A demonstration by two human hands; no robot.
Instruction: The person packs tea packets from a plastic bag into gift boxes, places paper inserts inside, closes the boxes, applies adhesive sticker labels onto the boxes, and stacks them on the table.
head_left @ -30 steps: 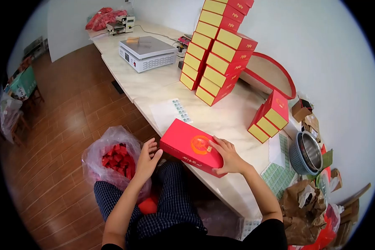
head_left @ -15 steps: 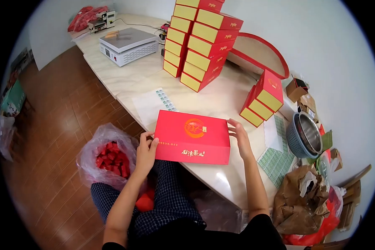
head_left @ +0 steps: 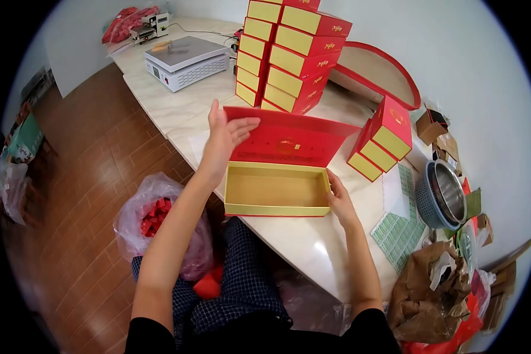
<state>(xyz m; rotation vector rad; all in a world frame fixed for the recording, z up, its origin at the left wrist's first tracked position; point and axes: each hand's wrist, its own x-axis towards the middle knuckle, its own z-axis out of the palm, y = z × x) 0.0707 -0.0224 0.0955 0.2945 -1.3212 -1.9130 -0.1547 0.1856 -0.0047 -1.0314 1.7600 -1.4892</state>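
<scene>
A red gift box with a yellow inside (head_left: 277, 210) sits at the table's front edge with its lid raised; its inside holds nothing. The lid (head_left: 312, 138) stands tilted back, hinged along the far side. Against the lid's left part lies my left hand (head_left: 225, 138), fingers stretched out over its inner face. My right hand (head_left: 341, 202) grips the right end wall of the box. Behind the lid rise tall stacks of red and yellow boxes (head_left: 304, 62). To the right stand 3 more such boxes (head_left: 386, 133).
A plastic bag (head_left: 127, 221) of small red packets is at my left knee. Green-printed sticker sheets (head_left: 398, 236), nested bowls (head_left: 433, 194) and a brown paper bag (head_left: 422, 295) are at the right. A grey-topped machine (head_left: 186, 65) stands farther back.
The box lid has swung up and back, showing the yellow inside. My left hand has risen from the box's left edge to the lid; my right hand has moved down its right end.
</scene>
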